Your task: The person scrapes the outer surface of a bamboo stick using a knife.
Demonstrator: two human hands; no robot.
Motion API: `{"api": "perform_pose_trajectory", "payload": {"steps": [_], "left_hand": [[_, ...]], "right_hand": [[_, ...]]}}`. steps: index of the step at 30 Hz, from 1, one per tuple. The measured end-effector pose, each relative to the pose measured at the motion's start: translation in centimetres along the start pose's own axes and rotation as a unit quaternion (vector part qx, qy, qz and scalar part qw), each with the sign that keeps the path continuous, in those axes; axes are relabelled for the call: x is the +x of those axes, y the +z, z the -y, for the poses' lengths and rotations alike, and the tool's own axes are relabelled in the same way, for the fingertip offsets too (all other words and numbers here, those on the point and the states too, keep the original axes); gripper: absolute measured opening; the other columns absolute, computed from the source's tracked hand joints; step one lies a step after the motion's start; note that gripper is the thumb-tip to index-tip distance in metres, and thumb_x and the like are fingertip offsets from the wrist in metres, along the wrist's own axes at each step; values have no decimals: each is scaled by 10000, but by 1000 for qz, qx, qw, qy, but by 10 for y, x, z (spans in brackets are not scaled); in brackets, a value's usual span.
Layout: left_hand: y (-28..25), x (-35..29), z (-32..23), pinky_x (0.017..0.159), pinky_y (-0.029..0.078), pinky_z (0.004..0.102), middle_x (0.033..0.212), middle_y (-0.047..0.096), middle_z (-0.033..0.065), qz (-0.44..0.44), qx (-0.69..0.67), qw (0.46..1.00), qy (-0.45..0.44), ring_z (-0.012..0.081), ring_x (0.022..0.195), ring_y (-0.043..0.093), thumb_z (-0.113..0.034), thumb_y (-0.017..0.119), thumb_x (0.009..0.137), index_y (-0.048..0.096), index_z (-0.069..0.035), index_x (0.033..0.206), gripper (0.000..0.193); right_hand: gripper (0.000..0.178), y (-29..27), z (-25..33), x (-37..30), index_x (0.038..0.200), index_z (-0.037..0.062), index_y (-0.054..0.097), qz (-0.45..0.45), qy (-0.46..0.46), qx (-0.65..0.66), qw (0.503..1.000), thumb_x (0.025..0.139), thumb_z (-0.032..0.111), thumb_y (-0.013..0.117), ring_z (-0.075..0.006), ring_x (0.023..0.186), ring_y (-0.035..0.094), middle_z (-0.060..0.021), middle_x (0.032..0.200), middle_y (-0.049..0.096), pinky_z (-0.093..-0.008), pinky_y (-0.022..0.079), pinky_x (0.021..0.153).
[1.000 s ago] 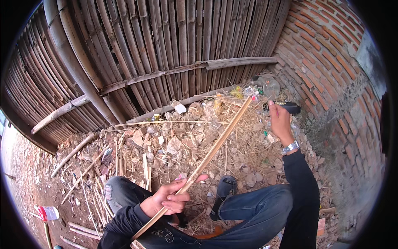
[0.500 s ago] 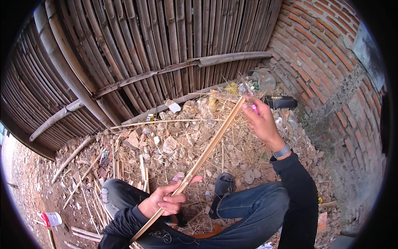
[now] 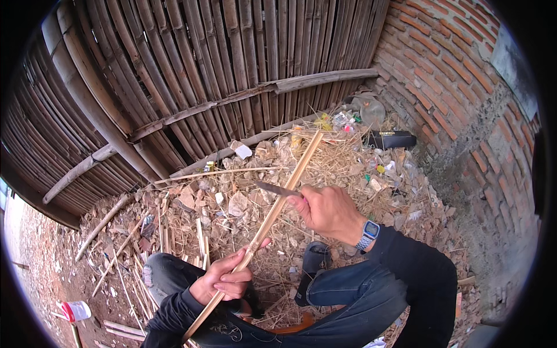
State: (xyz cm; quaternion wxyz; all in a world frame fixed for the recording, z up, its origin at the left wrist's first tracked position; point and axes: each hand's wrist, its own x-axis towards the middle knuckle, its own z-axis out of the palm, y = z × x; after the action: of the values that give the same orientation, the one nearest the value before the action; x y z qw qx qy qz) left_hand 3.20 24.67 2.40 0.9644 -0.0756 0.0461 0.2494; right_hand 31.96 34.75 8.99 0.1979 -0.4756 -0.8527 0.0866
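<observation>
Gripping long, pale-yellow bamboo strip point(image 3: 267, 223) in left hand point(image 3: 217, 282), fingers wrapped round it, right hand point(image 3: 333, 214) fingers closed on narrow, grey-bladed metal knife point(image 3: 274, 188), blade crossing strip.

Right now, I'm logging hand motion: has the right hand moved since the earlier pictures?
Yes: the right hand moved left and downward, away from the brick wall.

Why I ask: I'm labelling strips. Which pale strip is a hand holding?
The long strip gripped by the left hand, rising rightward, with a blade across it; the other pale strips lie on the ground.
</observation>
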Motion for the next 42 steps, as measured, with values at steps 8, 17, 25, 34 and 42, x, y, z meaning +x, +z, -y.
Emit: {"api": "perform_pose_trajectory", "payload": {"steps": [8, 17, 25, 34, 42], "left_hand": [[1, -16, 4, 362, 247, 178, 557, 358, -56, 4, 88, 996, -5, 3, 374, 328, -316, 420, 1131, 205, -176, 1657, 585], [-9, -6, 0, 350, 273, 181, 562, 357, -45, 21, 8, 1000, -9, 11, 375, 358, -319, 360, 1144, 151, -205, 1668, 576], [-18, -1, 4, 351, 271, 177, 566, 359, -48, 15, 7, 999, -33, 11, 382, 365, -305, 368, 1141, 135, -203, 1670, 586], [-27, 5, 9, 379, 289, 189, 580, 370, -40, 46, -8, 996, -75, 20, 398, 380, -360, 345, 1144, 142, -182, 1669, 590], [-24, 9, 13, 404, 279, 211, 625, 429, 4, -17, 65, 996, -59, 52, 407, 354, -363, 358, 1142, 167, -153, 1662, 592]], "right_hand": [[617, -40, -147, 10, 808, -51, 657, -197, 205, -62, 957, 1110, 429, 413, -436, 613, 624, -253, 616, 605, -514, 490, 613], [429, -45, -63, 9, 952, 50, 567, -177, 153, 315, 920, 1106, 439, 473, -56, 585, 408, 29, 641, 426, -295, 346, 536], [351, -50, -32, 17, 1121, -3, 629, -177, 138, 439, 870, 959, 267, 783, -5, 590, 397, 94, 668, 442, -216, 336, 539], [247, -45, -54, 12, 1037, 19, 646, -220, 165, 425, 862, 944, 196, 791, 7, 575, 384, 105, 660, 459, -209, 298, 514], [202, -49, -60, 8, 971, 24, 670, -247, 200, 419, 851, 1029, 218, 659, -6, 575, 394, 79, 675, 499, -245, 301, 510]]}}
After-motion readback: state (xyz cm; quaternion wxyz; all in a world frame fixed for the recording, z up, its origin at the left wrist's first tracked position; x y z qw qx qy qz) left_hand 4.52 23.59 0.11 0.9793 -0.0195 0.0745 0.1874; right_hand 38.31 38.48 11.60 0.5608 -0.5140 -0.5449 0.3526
